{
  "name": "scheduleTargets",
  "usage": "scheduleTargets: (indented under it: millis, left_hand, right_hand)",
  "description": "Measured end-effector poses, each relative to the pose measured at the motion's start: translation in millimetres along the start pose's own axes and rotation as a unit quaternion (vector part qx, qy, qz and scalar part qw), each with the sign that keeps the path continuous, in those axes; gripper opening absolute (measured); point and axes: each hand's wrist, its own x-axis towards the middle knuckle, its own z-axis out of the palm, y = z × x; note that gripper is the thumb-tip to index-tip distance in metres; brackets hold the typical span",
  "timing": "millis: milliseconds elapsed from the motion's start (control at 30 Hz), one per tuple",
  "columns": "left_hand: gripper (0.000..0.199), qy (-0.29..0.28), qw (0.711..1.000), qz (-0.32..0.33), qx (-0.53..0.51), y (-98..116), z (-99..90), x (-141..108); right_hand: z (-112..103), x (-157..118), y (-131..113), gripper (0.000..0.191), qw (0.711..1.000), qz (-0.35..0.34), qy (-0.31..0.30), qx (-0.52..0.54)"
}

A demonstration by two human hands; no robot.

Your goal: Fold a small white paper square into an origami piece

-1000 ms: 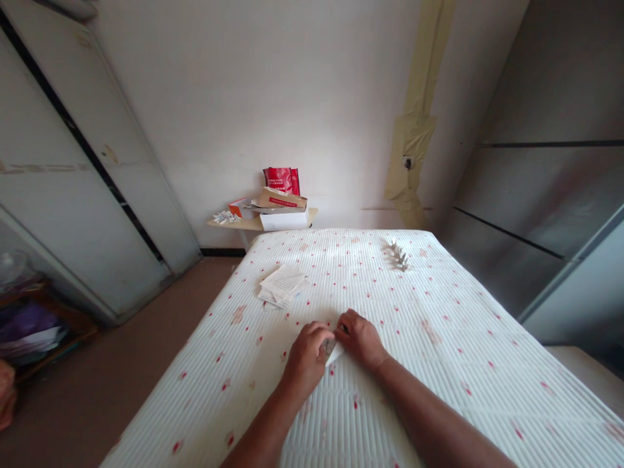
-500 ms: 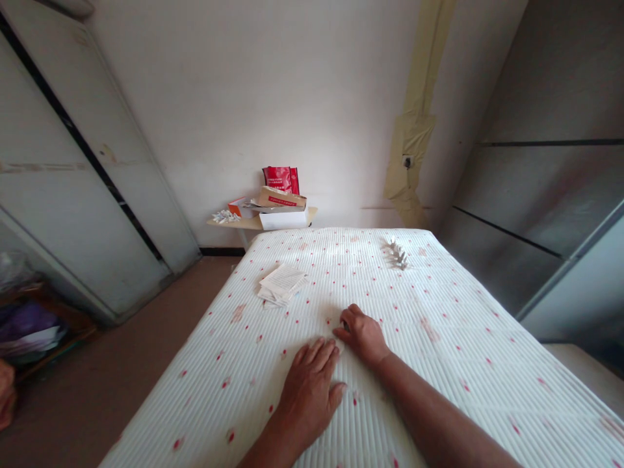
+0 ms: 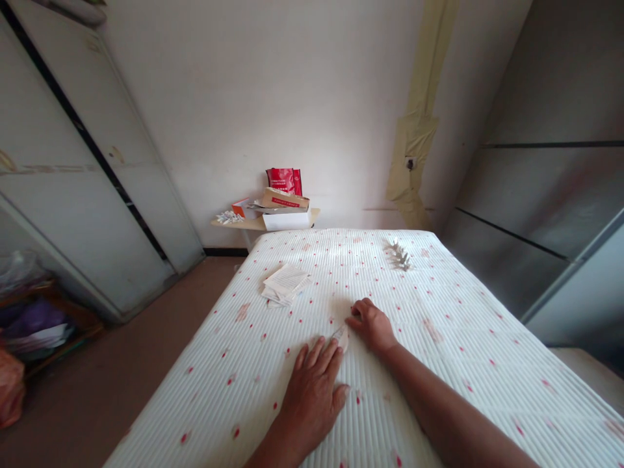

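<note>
A small folded piece of paper (image 3: pixel 342 337) lies on the white, red-dotted bed cover (image 3: pixel 414 403). My left hand (image 3: pixel 314 390) rests flat, fingers spread, with its fingertips at the paper's lower left edge. Just beyond the paper's upper right side is my right hand (image 3: pixel 373 325), its fingers curled together; what they hold, if anything, is hidden. Farther off to the left sits a loose stack of printed paper sheets (image 3: pixel 286 284). Several small folded paper pieces (image 3: pixel 400 255) stand in a row toward the far right of the bed.
Against the wall, a small table (image 3: pixel 251 224) carries a white box (image 3: pixel 287 220), a red bag (image 3: pixel 285 181) and a pile of white pieces (image 3: pixel 229 217). Cabinets flank both sides. A low shelf with bags (image 3: pixel 43 325) stands at the left.
My right hand has shifted slightly right and away from my left hand, so the small folded paper now shows between them. The whole view has moved a little.
</note>
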Motion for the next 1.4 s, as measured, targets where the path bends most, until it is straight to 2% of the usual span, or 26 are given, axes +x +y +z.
scheduleTargets:
  millis: [100,200,267,467,700,800,900,967,1033,1167,1267,1400]
  left_hand:
    - [0.056,0.002,1.000,0.004,0.007,0,0.4,0]
    - [0.057,0.006,1.000,0.010,0.012,-1,2.1,-1]
    - [0.057,0.011,1.000,0.014,0.016,-2,3.4,-1]
    - [0.057,0.007,1.000,0.011,0.018,-3,4.4,-2]
    - [0.056,-0.018,1.000,-0.003,-0.001,0,-2.0,0]
    - [0.056,-0.024,1.000,-0.006,-0.007,1,-2.2,0]
    - [0.057,-0.022,1.000,-0.010,-0.009,1,-0.9,0]
    - [0.058,-0.021,1.000,-0.012,-0.008,1,-0.3,0]
    - [0.057,-0.019,1.000,-0.009,-0.008,1,-0.3,0]
    - [0.058,-0.010,1.000,-0.003,-0.002,1,-1.3,-1]
    - [0.059,0.002,1.000,0.008,0.002,1,-1.6,-3]
    - [0.056,0.015,1.000,0.023,0.010,0,-2.2,-9]
  right_hand:
    - [-2,3,9,0.009,0.993,-0.008,0.001,0.119]
    - [-8,0,11,0.012,0.971,-0.068,-0.070,0.218]
    - [-12,-5,8,0.011,0.962,-0.112,-0.118,0.217]
    - [-16,-12,-3,0.006,0.970,-0.156,-0.137,0.125]
    - [-14,-1,-1,0.007,0.986,-0.094,-0.098,0.092]
    - [-12,8,4,0.008,0.988,-0.031,-0.063,0.137]
    - [-10,12,3,0.004,0.956,0.035,-0.029,0.289]
    - [-8,11,-2,0.010,0.926,0.004,-0.063,0.371]
    - [-6,8,-10,0.012,0.911,-0.036,-0.097,0.399]
    - [-2,5,-20,0.008,0.937,-0.125,-0.165,0.282]
    - [-3,9,-21,0.015,0.960,-0.139,-0.166,0.178]
    - [-4,13,-20,0.019,0.967,-0.142,-0.178,0.117]
